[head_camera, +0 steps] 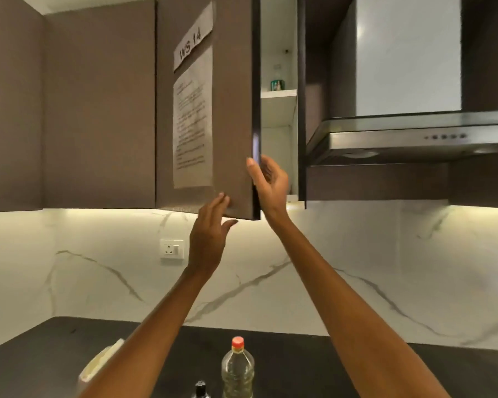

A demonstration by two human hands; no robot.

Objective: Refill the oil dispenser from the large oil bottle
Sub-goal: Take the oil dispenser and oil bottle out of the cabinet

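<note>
A clear large oil bottle (238, 369) with a red cap stands on the dark counter at the bottom centre. Just left of it only the black top of the oil dispenser (200, 388) shows at the frame's lower edge. Both my hands are raised to the brown upper cabinet door (233, 110), which stands partly open. My right hand (269, 182) curls around the door's free edge, thumb on the front. My left hand (210, 237) touches the door's bottom corner with its fingertips, fingers apart and holding nothing.
Paper sheets (193, 110) are taped to the door. Inside the cabinet a white shelf (278, 94) carries a small green box. A range hood (414, 136) hangs at right. A wall socket (171, 249) sits on the marble backsplash. A pale object (98, 366) lies at counter left.
</note>
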